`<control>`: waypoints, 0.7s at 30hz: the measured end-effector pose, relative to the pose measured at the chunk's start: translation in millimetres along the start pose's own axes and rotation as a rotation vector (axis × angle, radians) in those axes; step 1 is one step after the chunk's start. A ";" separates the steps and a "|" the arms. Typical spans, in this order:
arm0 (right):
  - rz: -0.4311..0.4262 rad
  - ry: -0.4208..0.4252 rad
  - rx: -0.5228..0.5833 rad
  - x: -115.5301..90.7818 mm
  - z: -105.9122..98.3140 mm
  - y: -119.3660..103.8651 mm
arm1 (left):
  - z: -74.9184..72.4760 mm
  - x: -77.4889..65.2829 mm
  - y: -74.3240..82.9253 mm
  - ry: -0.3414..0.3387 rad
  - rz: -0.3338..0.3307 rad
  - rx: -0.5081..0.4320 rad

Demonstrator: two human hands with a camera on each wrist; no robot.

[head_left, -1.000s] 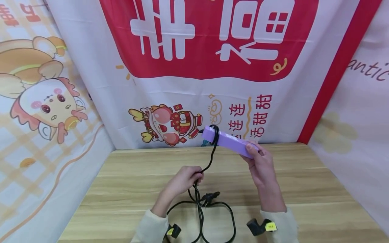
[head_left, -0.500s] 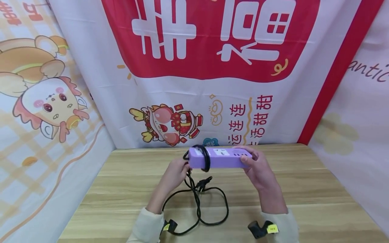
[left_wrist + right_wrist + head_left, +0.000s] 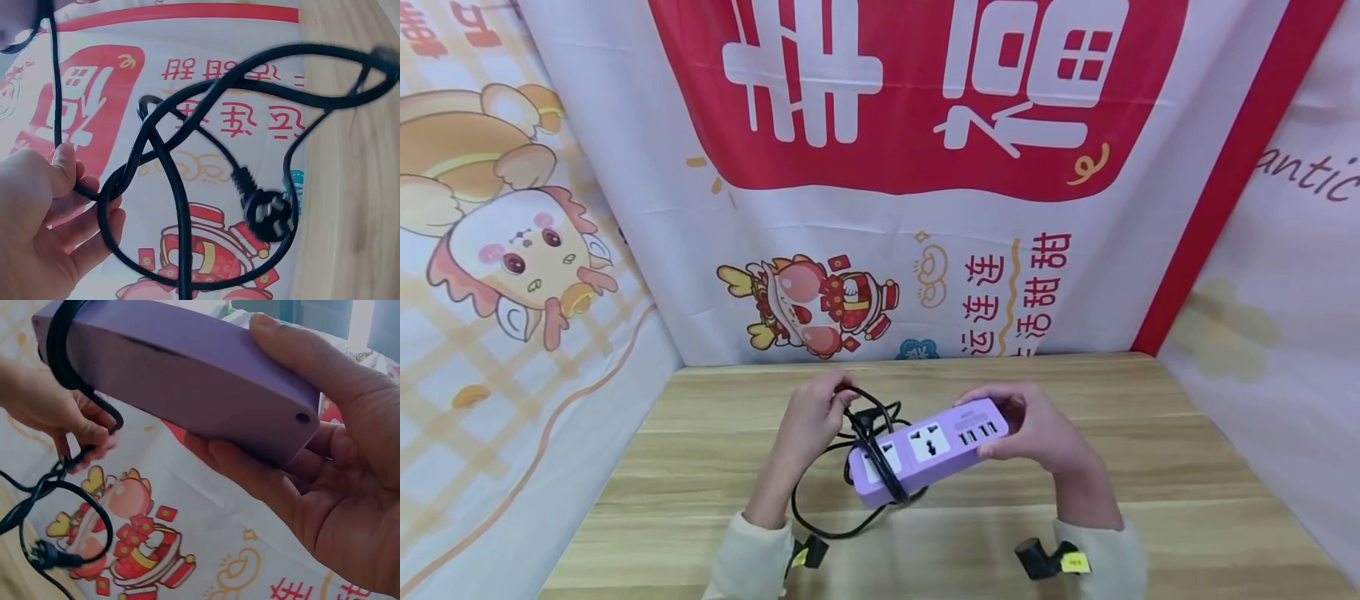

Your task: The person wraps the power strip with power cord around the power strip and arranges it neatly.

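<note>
A purple power strip (image 3: 955, 446) with white sockets and several USB ports is tilted over the table. My right hand (image 3: 1030, 425) grips its USB end, thumb on one side and fingers on the other, as the right wrist view also shows. Black cord is wound round the strip's other end. My left hand (image 3: 812, 417) pinches the black cord (image 3: 56, 94) between thumb and fingers, just left of the strip. Loose loops of cord hang below that hand, and the black plug (image 3: 269, 212) dangles among them.
The wooden table (image 3: 1150, 467) lies beneath both hands. A printed cloth (image 3: 865, 225) with red and white designs stands up along its back edge, and more printed cloth (image 3: 535, 400) lines the left side. Black wrist cameras sit on both sleeves.
The power strip has come down and left toward me, its socket face turning up into view. My left hand has moved up and left with the cord, lifting loops and plug.
</note>
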State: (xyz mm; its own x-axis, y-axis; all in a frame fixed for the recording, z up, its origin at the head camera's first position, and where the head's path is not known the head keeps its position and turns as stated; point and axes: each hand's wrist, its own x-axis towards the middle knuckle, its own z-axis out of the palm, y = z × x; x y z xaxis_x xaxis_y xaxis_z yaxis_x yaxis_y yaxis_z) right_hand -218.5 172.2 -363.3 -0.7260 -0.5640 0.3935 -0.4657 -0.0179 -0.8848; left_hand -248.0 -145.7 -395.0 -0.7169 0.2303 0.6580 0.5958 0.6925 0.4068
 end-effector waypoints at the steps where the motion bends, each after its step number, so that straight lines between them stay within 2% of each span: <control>1: 0.012 0.008 -0.050 -1.0 -0.4 -2.1 | -1.3 0.5 1.0 0.008 0.005 0.004; 6: 0.123 0.079 -0.248 -6.0 -2.7 -10.4 | -5.5 1.4 7.0 0.024 0.031 -0.034; 12: 0.219 0.174 -0.374 -4.6 0.3 -15.9 | -7.3 1.5 19.8 0.027 0.073 -0.098; 16: 0.247 0.255 -0.442 -2.1 5.2 -21.0 | -6.2 1.0 26.6 0.027 0.085 -0.124; 21: 0.229 0.368 -0.513 -0.4 11.2 -23.9 | -4.4 0.2 31.8 -0.015 0.051 -0.189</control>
State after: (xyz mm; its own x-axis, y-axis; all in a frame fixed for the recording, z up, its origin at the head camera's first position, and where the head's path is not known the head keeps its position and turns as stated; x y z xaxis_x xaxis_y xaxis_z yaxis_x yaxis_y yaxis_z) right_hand -201.4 163.6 -345.0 -0.9179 -0.1870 0.3499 -0.3949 0.5146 -0.7611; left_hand -227.6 -126.6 -379.2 -0.6882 0.2732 0.6721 0.6883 0.5389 0.4857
